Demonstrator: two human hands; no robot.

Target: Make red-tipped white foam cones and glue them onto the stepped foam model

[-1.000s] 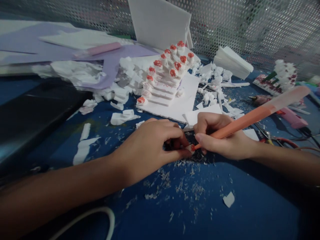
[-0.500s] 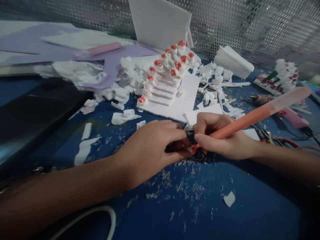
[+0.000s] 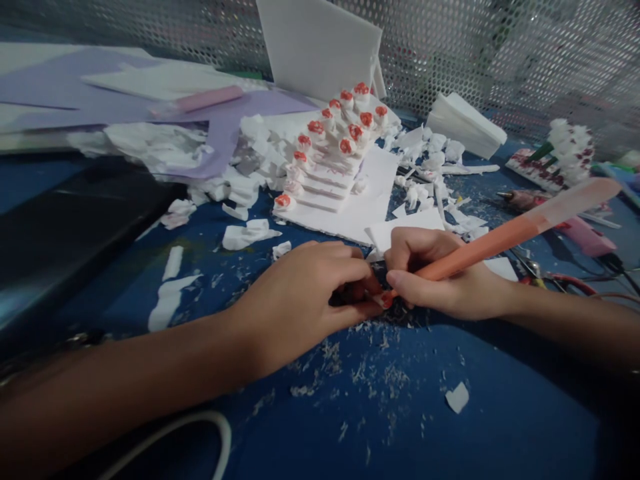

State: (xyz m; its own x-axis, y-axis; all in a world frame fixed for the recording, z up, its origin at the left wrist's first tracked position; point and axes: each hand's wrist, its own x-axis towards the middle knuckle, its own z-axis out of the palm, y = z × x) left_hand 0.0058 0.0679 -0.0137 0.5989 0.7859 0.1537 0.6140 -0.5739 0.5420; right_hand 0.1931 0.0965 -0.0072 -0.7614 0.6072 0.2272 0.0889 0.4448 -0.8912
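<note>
My left hand (image 3: 310, 287) pinches a small white piece with a red top (image 3: 385, 301) between thumb and fingers, low over the table. Most of that piece is hidden by the fingertips. My right hand (image 3: 445, 273) grips an orange marker pen (image 3: 495, 243), its tip down at the red part of the piece. Behind the hands stands a small white foam staircase (image 3: 327, 183) on a white base sheet (image 3: 373, 200). Rounded white pieces with red tops (image 3: 315, 127) line both its sides.
White scraps (image 3: 250, 233) and fine shavings litter the blue tabletop (image 3: 500, 433). A pink marker (image 3: 210, 99) lies on purple sheets at left, above a dark flat object (image 3: 85, 227). At right are a pink glue gun (image 3: 590, 235), red-handled pliers (image 3: 575, 283) and a white flower-like model (image 3: 573, 147).
Both hands keep nearly the same pose and place. The marker and its tip have shifted very slightly left at the small piece.
</note>
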